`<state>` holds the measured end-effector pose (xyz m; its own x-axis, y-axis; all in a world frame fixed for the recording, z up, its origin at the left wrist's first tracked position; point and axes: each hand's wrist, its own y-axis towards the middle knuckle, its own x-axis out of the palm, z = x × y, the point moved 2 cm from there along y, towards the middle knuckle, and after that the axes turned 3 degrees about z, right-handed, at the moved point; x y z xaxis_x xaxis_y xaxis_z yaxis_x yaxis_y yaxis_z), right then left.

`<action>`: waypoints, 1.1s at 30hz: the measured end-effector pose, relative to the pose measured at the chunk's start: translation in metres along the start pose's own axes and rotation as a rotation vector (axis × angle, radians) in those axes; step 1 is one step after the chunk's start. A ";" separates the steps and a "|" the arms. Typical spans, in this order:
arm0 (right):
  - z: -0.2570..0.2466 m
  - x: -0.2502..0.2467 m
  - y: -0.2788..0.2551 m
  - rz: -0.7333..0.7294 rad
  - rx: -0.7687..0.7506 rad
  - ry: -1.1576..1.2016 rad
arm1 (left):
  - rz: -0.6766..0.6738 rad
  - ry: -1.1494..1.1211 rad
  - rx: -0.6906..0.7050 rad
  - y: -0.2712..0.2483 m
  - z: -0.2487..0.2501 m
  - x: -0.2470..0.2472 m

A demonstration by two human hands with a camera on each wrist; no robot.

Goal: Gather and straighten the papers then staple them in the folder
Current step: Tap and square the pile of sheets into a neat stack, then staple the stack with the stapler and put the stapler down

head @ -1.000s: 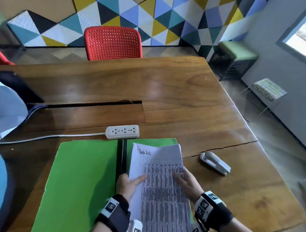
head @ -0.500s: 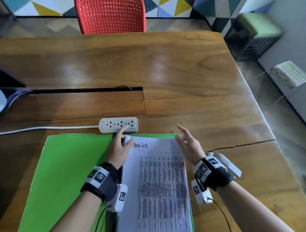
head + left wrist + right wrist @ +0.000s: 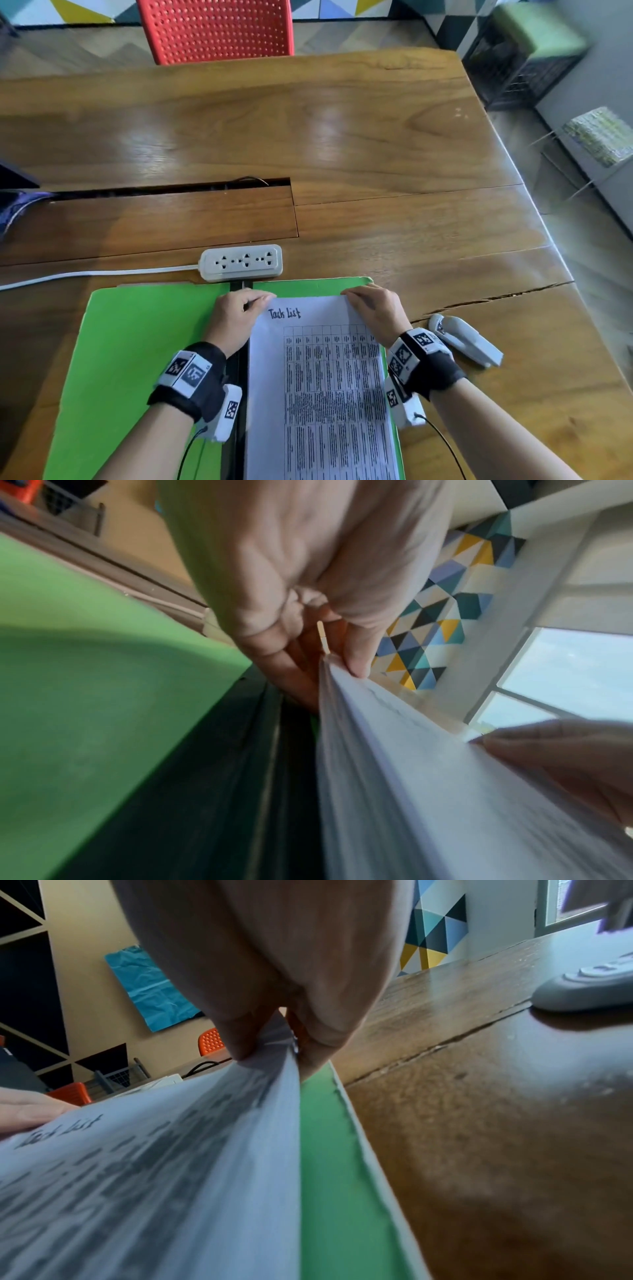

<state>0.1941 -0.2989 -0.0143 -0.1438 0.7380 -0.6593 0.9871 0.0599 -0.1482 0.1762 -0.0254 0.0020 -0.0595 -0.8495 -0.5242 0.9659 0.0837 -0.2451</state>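
A stack of white papers (image 3: 322, 387) headed "Task List" lies on the right half of an open green folder (image 3: 137, 359) with a black spine. My left hand (image 3: 239, 311) pinches the stack's top left corner (image 3: 330, 666) between thumb and fingers. At the top right corner, my right hand (image 3: 373, 308) pinches the papers (image 3: 267, 1064) the same way. A white stapler (image 3: 466, 339) lies on the wooden table just right of my right wrist, untouched.
A white power strip (image 3: 241, 262) with its cable running left sits just beyond the folder's top edge. A cable slot (image 3: 171, 188) cuts the table's middle. A red chair (image 3: 215, 31) stands at the far side. The table's right edge (image 3: 534, 205) is near.
Both hands slid up from the middle of the sheet to its top corners and closed on them. The stack now lies squarer on the folder's right half.
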 end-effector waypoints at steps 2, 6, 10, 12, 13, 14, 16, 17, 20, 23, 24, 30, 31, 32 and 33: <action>0.000 -0.001 0.000 0.009 0.002 0.003 | -0.022 -0.087 -0.052 -0.003 -0.002 0.000; -0.006 -0.010 -0.005 0.044 -0.021 -0.050 | 0.067 -0.258 -0.169 -0.015 -0.011 0.002; -0.002 -0.057 -0.020 0.295 0.005 -0.179 | 0.127 -0.303 -0.204 -0.016 -0.018 0.005; 0.009 -0.087 -0.035 0.374 0.112 -0.377 | 0.138 -0.328 -0.215 -0.016 -0.019 0.006; 0.013 -0.101 -0.044 0.393 0.237 -0.445 | 0.143 -0.348 -0.229 -0.016 -0.020 0.006; 0.027 -0.113 -0.054 0.434 0.399 -0.443 | 0.147 -0.370 -0.244 -0.015 -0.021 0.007; 0.056 -0.132 -0.077 0.552 0.817 -0.292 | 0.153 -0.401 -0.268 -0.013 -0.023 0.007; 0.065 -0.135 -0.090 0.592 1.008 -0.155 | 0.156 -0.409 -0.278 -0.012 -0.024 0.008; 0.080 -0.116 -0.110 0.507 1.251 0.515 | 0.157 -0.410 -0.300 -0.010 -0.027 0.007; 0.067 -0.097 -0.105 0.440 1.246 0.882 | 0.157 -0.393 -0.303 -0.011 -0.024 0.008; 0.061 -0.097 -0.103 0.426 1.228 0.925 | 0.158 -0.386 -0.300 -0.011 -0.022 0.007; 0.034 -0.115 -0.072 0.496 1.149 0.590 | 0.165 -0.357 -0.239 -0.017 -0.008 0.002; 0.025 -0.114 -0.065 0.532 1.132 0.518 | 0.171 -0.358 -0.219 -0.018 -0.006 0.001; 0.023 -0.112 -0.058 0.561 1.102 0.483 | 0.178 -0.359 -0.199 -0.020 -0.003 0.001; 0.018 -0.109 -0.053 0.582 1.044 0.470 | 0.187 -0.360 -0.179 -0.023 0.000 0.000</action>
<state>0.1564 -0.3945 0.0521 0.5368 0.6555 -0.5312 0.3429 -0.7447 -0.5725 0.1542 -0.0277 0.0075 0.2341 -0.9360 -0.2628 0.8911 0.3147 -0.3269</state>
